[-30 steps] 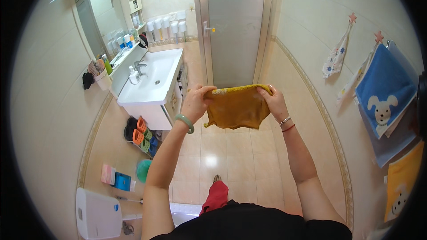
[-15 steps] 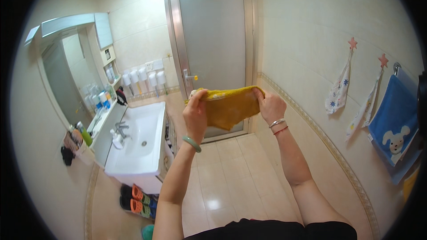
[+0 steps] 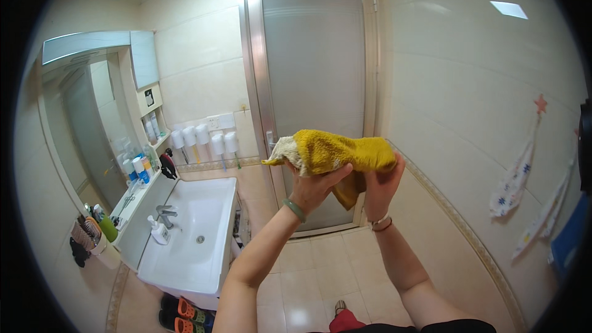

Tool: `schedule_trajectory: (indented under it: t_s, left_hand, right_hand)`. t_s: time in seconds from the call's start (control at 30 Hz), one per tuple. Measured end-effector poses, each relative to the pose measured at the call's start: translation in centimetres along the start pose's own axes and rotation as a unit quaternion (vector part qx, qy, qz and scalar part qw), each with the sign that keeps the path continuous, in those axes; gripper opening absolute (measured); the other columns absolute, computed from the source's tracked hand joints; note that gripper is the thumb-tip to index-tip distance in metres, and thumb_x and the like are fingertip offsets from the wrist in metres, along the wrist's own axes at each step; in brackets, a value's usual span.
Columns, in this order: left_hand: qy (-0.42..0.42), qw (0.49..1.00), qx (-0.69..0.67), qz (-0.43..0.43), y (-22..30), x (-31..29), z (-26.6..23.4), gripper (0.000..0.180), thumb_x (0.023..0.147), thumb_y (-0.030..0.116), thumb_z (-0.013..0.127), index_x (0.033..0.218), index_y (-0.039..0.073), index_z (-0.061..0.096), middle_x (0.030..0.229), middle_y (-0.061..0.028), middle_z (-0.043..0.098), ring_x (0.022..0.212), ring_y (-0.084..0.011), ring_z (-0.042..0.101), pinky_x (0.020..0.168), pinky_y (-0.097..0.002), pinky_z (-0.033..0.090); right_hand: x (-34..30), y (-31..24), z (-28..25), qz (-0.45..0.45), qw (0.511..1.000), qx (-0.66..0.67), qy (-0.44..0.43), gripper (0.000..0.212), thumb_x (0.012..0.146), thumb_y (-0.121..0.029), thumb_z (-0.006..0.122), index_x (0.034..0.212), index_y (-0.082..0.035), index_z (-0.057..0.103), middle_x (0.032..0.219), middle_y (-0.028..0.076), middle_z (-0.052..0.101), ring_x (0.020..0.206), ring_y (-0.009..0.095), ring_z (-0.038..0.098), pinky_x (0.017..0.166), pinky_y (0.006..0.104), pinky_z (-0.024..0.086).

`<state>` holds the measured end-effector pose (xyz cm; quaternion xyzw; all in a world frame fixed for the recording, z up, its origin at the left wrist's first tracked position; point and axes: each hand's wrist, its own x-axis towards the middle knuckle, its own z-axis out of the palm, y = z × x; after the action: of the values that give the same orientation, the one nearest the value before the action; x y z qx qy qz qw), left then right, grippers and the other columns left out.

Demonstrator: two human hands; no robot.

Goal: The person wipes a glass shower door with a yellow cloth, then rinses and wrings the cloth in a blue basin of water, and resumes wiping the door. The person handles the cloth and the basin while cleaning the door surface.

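A mustard-yellow towel (image 3: 345, 151) with a whitish patch at its left end is held up in front of me, bunched across both hands. My left hand (image 3: 311, 188) grips it from below on the left, thumb stretched along the underside. At the right end my right hand (image 3: 382, 188) is closed round the cloth, its fingers partly covered by it. A darker fold of the towel hangs down between the hands. A green bangle is on my left wrist, a silver one on the right.
To the left a white washbasin (image 3: 191, 234) has a grey tap (image 3: 165, 214) and a soap bottle (image 3: 158, 230). Ahead stands a frosted door (image 3: 314, 74). Small patterned cloths (image 3: 515, 179) hang on the right wall. Clogs (image 3: 185, 314) sit below the basin.
The towel, stretched flat between my hands before, is now folded over and bunched, its fuzzy yellow side up. Both hands have turned beneath it. The view has shifted, and my foot now shows.
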<state>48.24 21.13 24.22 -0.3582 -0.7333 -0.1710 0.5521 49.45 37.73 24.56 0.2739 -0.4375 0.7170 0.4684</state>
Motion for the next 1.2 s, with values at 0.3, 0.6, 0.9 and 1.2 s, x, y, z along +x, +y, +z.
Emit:
schedule_trajectory:
  t_s: [0.3, 0.6, 0.9, 1.2]
  left_hand:
    - [0.056, 0.981, 0.175, 0.060, -13.4, 6.7, 5.6, 0.036, 0.083, 0.024, 0.072, 0.118, 0.024, 0.064, 0.134, -0.0076, 0.052, 0.127, -0.0348, 0.041, 0.102, -0.0630, 0.021]
    - [0.146, 0.939, 0.310, 0.014, -24.5, 7.6, 10.8, 0.026, 0.085, 0.026, 0.076, 0.108, 0.015, 0.069, 0.124, -0.0140, 0.048, 0.112, -0.0382, 0.041, 0.095, -0.0519, 0.031]
    - [0.138, 0.913, 0.383, -0.039, -39.9, 6.3, 14.3, 0.025, 0.085, 0.023, 0.073, 0.109, 0.016, 0.068, 0.116, -0.0138, 0.044, 0.111, -0.0363, 0.039, 0.094, -0.0511, 0.030]
    - [0.128, 0.930, 0.340, -0.056, -53.8, 6.4, 17.2, 0.037, 0.087, 0.026, 0.069, 0.121, 0.012, 0.063, 0.127, -0.0177, 0.048, 0.121, -0.0358, 0.041, 0.096, -0.0514, 0.031]
  right_hand:
    - [11.6, 14.3, 4.2, -0.028, 0.990, 0.098, -0.097, 0.035, 0.094, -0.007, 0.063, 0.123, 0.000, 0.044, 0.122, 0.012, 0.057, 0.104, 0.018, 0.057, 0.091, 0.0326, 0.047]
    - [13.5, 26.1, 12.4, -0.176, 0.952, -0.220, -0.115, 0.029, 0.089, -0.013, 0.065, 0.116, -0.003, 0.061, 0.115, 0.019, 0.050, 0.106, 0.038, 0.048, 0.093, 0.0473, 0.039]
    - [17.4, 39.1, 21.1, -0.289, 0.893, -0.329, -0.104, 0.023, 0.083, -0.013, 0.070, 0.105, -0.010, 0.069, 0.109, 0.012, 0.051, 0.102, 0.032, 0.048, 0.090, 0.0436, 0.037]
    - [19.6, 51.6, 28.7, -0.315, 0.853, -0.399, -0.119, 0.024, 0.084, -0.019, 0.069, 0.107, -0.015, 0.068, 0.112, 0.008, 0.053, 0.108, 0.028, 0.049, 0.094, 0.0450, 0.036]
